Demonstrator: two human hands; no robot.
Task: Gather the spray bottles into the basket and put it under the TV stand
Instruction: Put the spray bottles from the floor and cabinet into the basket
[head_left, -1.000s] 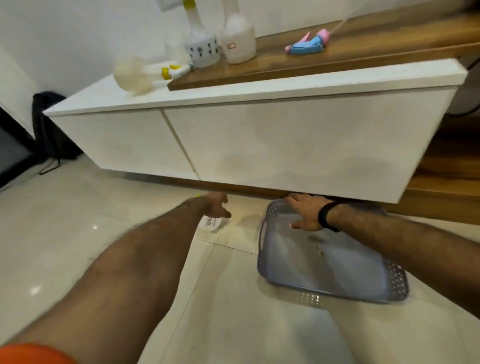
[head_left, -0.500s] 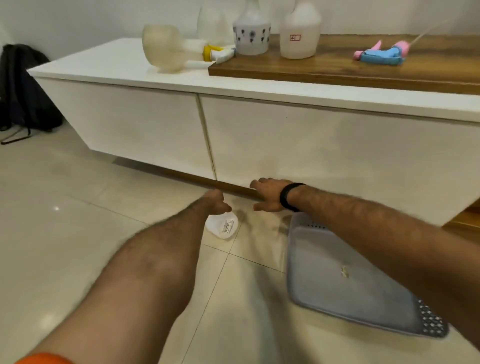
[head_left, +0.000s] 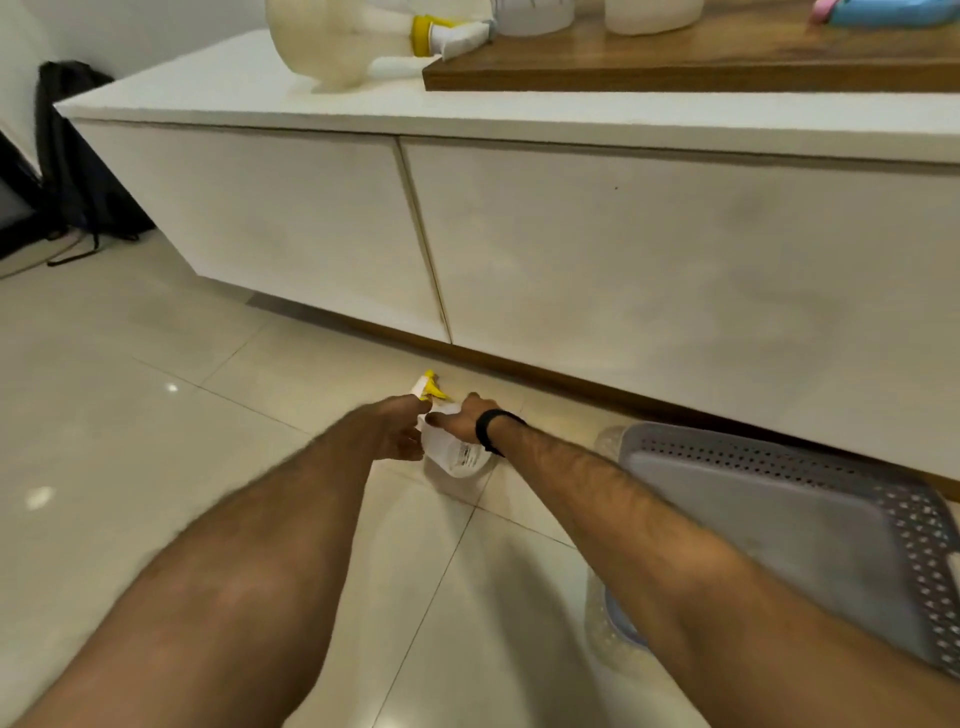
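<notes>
A white spray bottle with a yellow nozzle lies on its side on the floor tiles in front of the TV stand. My left hand touches its left side near the neck. My right hand, with a black wristband, rests on top of the bottle. Whether either hand grips it is unclear. The grey perforated basket sits on the floor at the right, partly under the stand, with nothing in it that I can see. Another spray bottle with a yellow collar lies on the stand's top.
A wooden board on the stand carries two white bottles and a blue and pink sprayer, all cut off by the frame's top. A black bag leans against the wall at far left. Glossy tiles stretch left.
My right hand left the basket and moved left onto the floor bottle. My left hand stayed beside the bottle. The view shifted closer and left.
</notes>
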